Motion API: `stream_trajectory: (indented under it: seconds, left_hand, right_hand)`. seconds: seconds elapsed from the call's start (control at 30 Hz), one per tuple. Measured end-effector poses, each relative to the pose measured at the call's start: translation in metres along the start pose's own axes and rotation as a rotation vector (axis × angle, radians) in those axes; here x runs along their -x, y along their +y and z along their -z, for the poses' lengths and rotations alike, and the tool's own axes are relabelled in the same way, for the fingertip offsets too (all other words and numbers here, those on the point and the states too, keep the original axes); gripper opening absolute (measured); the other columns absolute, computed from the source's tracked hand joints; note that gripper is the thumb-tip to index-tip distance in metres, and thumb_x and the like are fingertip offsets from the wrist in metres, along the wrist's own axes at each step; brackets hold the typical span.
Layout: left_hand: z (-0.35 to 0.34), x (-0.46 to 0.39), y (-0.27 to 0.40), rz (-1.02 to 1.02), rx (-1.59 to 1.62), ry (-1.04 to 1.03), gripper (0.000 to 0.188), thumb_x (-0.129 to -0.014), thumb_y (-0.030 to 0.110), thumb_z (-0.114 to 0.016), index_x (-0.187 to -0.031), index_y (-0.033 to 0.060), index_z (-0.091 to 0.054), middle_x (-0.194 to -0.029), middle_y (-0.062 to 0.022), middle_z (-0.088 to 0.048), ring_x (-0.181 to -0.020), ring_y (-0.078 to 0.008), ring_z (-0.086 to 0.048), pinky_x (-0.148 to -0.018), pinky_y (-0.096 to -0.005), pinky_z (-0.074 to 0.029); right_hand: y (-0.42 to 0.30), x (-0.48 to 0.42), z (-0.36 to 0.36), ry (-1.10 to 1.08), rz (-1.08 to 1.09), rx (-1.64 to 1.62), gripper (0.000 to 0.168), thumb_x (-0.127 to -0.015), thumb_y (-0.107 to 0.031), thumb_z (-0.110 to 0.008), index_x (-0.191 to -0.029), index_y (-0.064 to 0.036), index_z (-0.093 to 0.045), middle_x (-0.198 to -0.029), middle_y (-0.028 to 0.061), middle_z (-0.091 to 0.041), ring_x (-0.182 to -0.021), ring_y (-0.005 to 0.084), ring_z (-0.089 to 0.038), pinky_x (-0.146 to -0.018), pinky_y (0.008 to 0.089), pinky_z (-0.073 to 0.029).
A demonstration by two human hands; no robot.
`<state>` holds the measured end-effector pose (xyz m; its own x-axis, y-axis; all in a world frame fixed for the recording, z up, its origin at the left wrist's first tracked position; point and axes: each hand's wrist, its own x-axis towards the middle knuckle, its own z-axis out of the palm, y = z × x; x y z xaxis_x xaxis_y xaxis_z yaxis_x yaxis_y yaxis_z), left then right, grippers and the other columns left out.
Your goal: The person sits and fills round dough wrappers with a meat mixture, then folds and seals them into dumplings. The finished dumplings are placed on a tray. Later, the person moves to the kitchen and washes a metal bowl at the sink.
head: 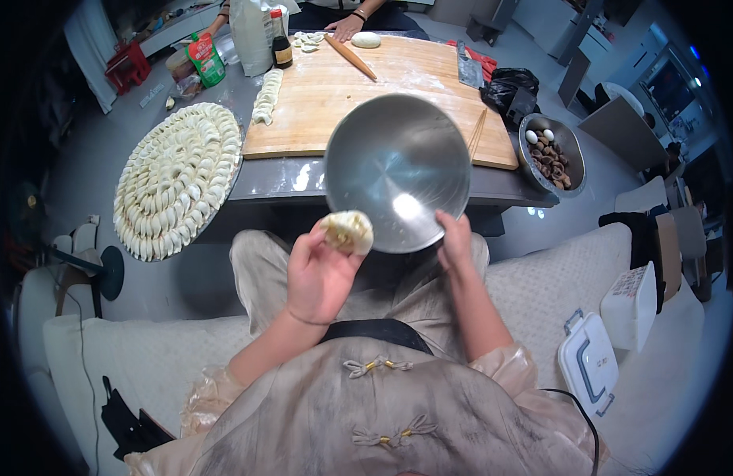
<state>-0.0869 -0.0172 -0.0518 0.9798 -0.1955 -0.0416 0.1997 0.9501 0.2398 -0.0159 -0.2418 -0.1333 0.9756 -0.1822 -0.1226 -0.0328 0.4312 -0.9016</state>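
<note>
A round dumpling wrapper with some filling on it point(347, 232) rests in the fingers of my left hand point(322, 279), just beside the bowl's lower left rim. My right hand point(455, 238) grips the near right rim of a large stainless steel bowl point(396, 160). The bowl is tilted so its inside faces me, and only small scraps cling to its wall. It overlaps the front edge of a wooden board point(307, 119). A pair of thin chopsticks point(477, 132) lies on the board, right of the bowl. Left of it, a row of folded dumplings point(267, 98) lies along the board's edge.
A round tray full of dumplings point(177, 178) stands at left. On the board are a rolling pin point(351, 56), a dough lump point(366, 40) and a cleaver point(469, 66). A sauce bottle point(281, 44) stands behind. A metal basin point(577, 163) sits right. Another person's hand point(346, 27) rests opposite.
</note>
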Motion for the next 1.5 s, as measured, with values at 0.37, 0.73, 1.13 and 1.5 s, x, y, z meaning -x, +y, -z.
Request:
stream_trajectory:
  seconds: [0.37,0.73,1.13,1.5]
  left_hand:
    - [0.070,0.010,0.016,-0.057,-0.195,0.250,0.033,-0.090,0.020,-0.039,-0.113,-0.0014,-0.049,-0.114,-0.0133,-0.054,-0.109,-0.0262,-0.052,-0.094,-0.0398,-0.042]
    - [0.079,-0.040,0.047,-0.077,-0.055,0.194,0.032,-0.091,0.018,-0.039,-0.113,-0.0020,-0.049,-0.113,-0.0134,-0.055,-0.107,-0.0257,-0.053,-0.092,-0.0391,-0.043]
    - [0.075,-0.139,0.080,-0.098,0.049,0.037,0.037,-0.093,0.020,-0.035,-0.120,-0.0024,-0.044,-0.121,-0.0123,-0.050,-0.115,-0.0240,-0.046,-0.100,-0.0381,-0.033]
    - [0.090,-0.148,0.082,-0.053,0.087,0.141,0.035,-0.091,0.017,-0.037,-0.119,-0.0026,-0.045,-0.120,-0.0120,-0.050,-0.113,-0.0224,-0.048,-0.098,-0.0357,-0.037]
  right_hand:
    - [-0.074,-0.131,0.032,0.116,-0.004,0.112,0.032,-0.087,-0.026,-0.049,-0.114,-0.008,-0.047,-0.104,0.0064,-0.056,-0.088,0.0175,-0.056,-0.064,0.0317,-0.049]
    - [-0.069,-0.160,0.030,0.152,0.074,0.183,0.046,-0.091,-0.035,-0.047,-0.127,-0.008,-0.037,-0.115,0.0073,-0.049,-0.073,0.0140,-0.052,-0.058,0.0245,-0.043]
    - [0.002,-0.170,-0.130,-0.297,0.437,0.974,0.025,-0.081,-0.017,-0.061,-0.096,0.002,-0.062,-0.083,0.0137,-0.064,-0.074,0.0183,-0.060,-0.070,0.0264,-0.046]
    - [0.046,-0.292,-0.192,-0.302,0.547,1.458,0.019,-0.075,-0.014,-0.064,-0.087,0.000,-0.065,-0.092,0.0213,-0.060,-0.084,0.0336,-0.059,-0.075,0.0380,-0.047]
